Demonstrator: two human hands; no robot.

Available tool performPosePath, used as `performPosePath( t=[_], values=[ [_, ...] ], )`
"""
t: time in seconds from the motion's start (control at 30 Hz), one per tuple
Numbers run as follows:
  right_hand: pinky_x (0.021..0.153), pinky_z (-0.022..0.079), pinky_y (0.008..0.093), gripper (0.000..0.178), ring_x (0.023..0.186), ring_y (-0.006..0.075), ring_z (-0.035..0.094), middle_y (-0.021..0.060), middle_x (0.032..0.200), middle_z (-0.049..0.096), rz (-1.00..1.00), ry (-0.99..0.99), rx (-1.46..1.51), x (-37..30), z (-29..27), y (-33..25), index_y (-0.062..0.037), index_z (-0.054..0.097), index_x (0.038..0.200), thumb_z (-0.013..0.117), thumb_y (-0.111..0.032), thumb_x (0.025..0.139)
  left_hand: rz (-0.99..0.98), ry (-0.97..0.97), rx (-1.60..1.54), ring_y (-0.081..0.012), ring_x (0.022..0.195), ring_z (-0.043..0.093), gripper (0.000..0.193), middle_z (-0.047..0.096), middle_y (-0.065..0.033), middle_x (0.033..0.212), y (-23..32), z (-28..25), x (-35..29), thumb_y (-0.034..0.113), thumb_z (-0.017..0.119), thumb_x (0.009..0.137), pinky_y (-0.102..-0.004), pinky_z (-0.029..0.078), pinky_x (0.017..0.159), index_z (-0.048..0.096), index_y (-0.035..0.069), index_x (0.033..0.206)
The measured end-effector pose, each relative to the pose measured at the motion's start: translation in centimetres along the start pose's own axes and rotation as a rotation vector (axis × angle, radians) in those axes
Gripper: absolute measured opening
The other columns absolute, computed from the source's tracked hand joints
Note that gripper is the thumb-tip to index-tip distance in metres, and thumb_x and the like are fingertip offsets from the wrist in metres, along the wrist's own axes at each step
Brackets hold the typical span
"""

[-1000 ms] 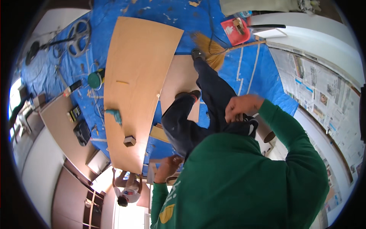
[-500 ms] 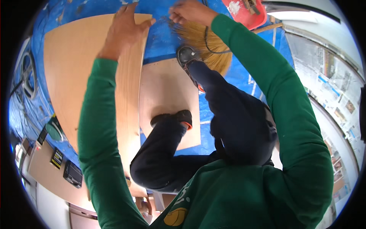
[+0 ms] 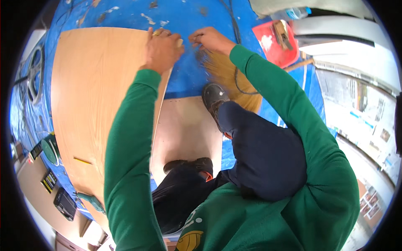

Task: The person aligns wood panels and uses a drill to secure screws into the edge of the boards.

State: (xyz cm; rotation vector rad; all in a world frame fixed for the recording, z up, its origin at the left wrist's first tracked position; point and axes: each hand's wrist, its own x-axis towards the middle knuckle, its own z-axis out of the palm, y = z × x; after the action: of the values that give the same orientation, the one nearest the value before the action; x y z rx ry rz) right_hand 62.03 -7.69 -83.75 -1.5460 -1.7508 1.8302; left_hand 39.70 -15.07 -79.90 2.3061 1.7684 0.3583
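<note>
A large light wood-grain board (image 3: pixel 96 92) lies to my left, its long edge running away from me. At its far right corner is my left hand (image 3: pixel 163 49), fingers curled in and closed. A small pale bit shows by its fingertips; I cannot tell what it is. My right hand (image 3: pixel 212 41) is just beyond the board's corner, thumb and fingers pinched together. Whatever is between them is too small to make out. Below that hand a straw broom (image 3: pixel 234 81) lies on the blue sheet (image 3: pixel 184 79). A yellow pencil (image 3: pixel 82 160) rests on the board.
A second flat panel (image 3: pixel 190 134) lies under my shoes. At the far right stand a red tray (image 3: pixel 268 44) with a wooden plane (image 3: pixel 281 34) and a plastic bottle (image 3: pixel 295 14). A green power tool (image 3: pixel 91 202) sits on the board's near end. Black cables cross the sheet.
My left hand has moved right and slightly nearer, from spread fingers to curled ones at the corner. The right hand has come a little nearer. The view has shifted, showing the pencil and power tool.
</note>
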Motion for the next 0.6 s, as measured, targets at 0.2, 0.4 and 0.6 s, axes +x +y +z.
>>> performPosePath(
  t=[0.2,0.4,0.6],
  values=[
    [0.087,0.062,0.0369,0.032,0.107,0.023,0.076,0.0142,0.124,0.079,-0.087,-0.051,0.164,4.6,0.7,-0.7,-0.0015,0.078,0.126,0.061,-0.01,0.1,-0.105,0.045,-0.048,-0.0349,0.129,0.062,0.03,0.075,-0.0117,0.116,0.5,1.3,0.1,0.03,0.075,0.091,-0.0632,0.027,0.127,0.077,0.008,0.111],
    [0.104,0.054,0.0364,0.034,0.117,0.0226,0.07,0.0098,0.126,0.079,-0.277,-0.228,-0.018,4.9,1.4,1.4,-0.0036,0.078,0.128,0.063,-0.01,0.098,-0.044,0.087,0.048,-0.0369,0.106,0.065,0.02,0.071,-0.012,0.1,0.4,0.9,0.7,0.026,0.073,0.091,-0.0637,0.034,0.117,0.074,0.007,0.099],
    [0.112,0.048,0.036,0.038,0.122,0.0235,0.067,0.0129,0.129,0.077,-0.087,-0.198,0.47,4.6,4.0,3.6,-0.0017,0.078,0.129,0.064,-0.011,0.095,0.007,0.002,-0.008,-0.0337,0.1,0.064,0.02,0.07,-0.0109,0.096,0.0,0.5,1.8,0.029,0.075,0.091,-0.0553,0.037,0.107,0.075,0.009,0.094]
  ],
)
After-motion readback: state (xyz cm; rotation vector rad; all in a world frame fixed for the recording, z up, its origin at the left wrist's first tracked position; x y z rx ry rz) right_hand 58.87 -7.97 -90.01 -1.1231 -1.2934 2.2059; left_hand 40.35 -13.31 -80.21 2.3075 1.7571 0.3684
